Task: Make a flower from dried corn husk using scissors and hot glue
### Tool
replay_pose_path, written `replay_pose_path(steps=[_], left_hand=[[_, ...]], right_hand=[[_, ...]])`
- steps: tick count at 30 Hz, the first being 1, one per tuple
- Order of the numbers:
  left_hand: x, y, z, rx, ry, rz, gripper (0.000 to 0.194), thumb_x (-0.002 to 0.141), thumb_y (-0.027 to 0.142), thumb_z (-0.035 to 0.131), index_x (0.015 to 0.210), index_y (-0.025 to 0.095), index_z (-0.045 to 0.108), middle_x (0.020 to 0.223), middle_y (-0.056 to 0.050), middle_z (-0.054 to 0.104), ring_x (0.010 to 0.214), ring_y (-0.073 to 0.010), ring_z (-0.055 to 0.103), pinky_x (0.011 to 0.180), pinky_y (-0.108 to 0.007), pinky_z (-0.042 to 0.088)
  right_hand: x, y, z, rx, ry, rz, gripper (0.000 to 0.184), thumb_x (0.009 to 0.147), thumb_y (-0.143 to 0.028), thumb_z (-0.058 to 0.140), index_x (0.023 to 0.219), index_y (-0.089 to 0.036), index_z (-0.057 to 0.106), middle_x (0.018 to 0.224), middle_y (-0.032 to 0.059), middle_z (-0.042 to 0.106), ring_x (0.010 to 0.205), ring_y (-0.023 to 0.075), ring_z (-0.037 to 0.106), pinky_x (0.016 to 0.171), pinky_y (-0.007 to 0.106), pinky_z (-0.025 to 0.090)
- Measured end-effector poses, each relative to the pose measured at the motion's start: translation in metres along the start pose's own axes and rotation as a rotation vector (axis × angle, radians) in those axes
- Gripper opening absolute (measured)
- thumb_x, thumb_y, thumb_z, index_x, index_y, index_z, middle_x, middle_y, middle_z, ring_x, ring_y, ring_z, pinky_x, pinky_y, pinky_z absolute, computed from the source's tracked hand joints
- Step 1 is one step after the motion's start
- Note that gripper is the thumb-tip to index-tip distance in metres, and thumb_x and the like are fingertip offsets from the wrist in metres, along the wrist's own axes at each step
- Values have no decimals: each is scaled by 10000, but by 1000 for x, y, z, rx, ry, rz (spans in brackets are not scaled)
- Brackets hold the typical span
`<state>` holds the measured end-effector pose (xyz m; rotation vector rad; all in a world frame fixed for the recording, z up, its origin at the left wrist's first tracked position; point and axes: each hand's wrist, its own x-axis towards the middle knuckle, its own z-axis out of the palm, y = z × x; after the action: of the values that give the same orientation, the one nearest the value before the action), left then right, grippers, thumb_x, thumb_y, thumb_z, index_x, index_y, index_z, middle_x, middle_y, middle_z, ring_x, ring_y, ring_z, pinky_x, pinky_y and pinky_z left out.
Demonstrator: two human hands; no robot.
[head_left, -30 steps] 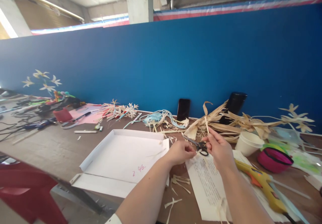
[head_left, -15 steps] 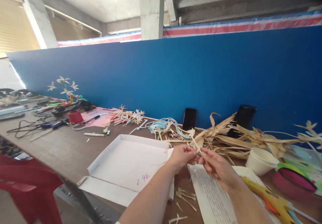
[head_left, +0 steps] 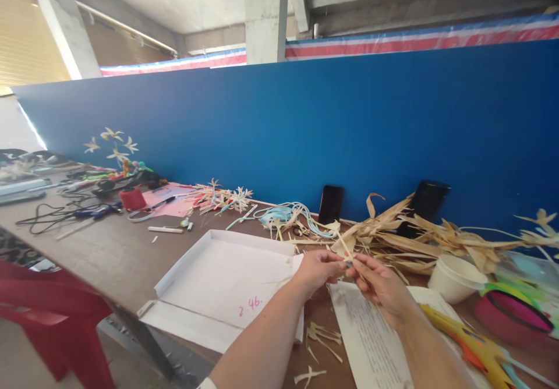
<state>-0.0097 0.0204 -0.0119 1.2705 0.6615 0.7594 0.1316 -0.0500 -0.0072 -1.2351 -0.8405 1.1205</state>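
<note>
My left hand (head_left: 318, 271) and my right hand (head_left: 381, 286) meet above the table, both pinching a thin dried-leaf strip (head_left: 345, 246) that sticks up between the fingertips. Something small and dark shows at the fingertips; I cannot make out what it is. Under my right hand lies a printed paper sheet (head_left: 367, 342). A shallow white cardboard tray (head_left: 218, 278) marked "46" in pink sits just left of my left hand.
A pile of dried leaves (head_left: 419, 234) lies behind the hands, with two dark phones (head_left: 331, 204) leaning on the blue partition. A white cup (head_left: 454, 278), a pink bowl (head_left: 510, 313) and a yellow glue gun (head_left: 471, 342) are at right. Leaf flowers (head_left: 222, 197), cables and a red cup (head_left: 132, 198) are at left. A red chair (head_left: 52, 319) stands at the table's left edge.
The camera tilted upward and shifted. The scissors seen in my right hand a second ago no longer show clearly; both hands have come together on the leaf strip.
</note>
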Motion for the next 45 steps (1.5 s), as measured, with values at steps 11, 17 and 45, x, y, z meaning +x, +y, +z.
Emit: replay_pose_path(steps=[11, 17, 45], left_hand=[[4, -5, 0, 12, 68, 26, 270, 637, 354, 663, 765, 119, 628, 680, -14, 571, 558, -73, 486, 480, -178, 398], [2, -1, 2, 35, 90, 59, 209, 651, 301, 640, 758, 122, 623, 678, -8, 563, 552, -68, 468, 481, -178, 412], [-1, 1, 4, 22, 58, -7, 237, 619, 313, 685, 741, 115, 642, 639, -16, 565, 570, -85, 498, 492, -196, 433]], right_hand=[[-5, -3, 7, -69, -50, 42, 421, 695, -404, 665, 1051, -221, 537, 703, 18, 629, 444, 48, 414, 340, 127, 198], [-2, -3, 5, 7, 71, -21, 338, 680, -407, 681, 922, -186, 597, 709, 11, 591, 434, 21, 308, 336, 124, 149], [3, 2, 5, -46, 211, -135, 295, 617, -400, 712, 753, -171, 586, 415, -89, 338, 374, 44, 203, 375, 211, 112]])
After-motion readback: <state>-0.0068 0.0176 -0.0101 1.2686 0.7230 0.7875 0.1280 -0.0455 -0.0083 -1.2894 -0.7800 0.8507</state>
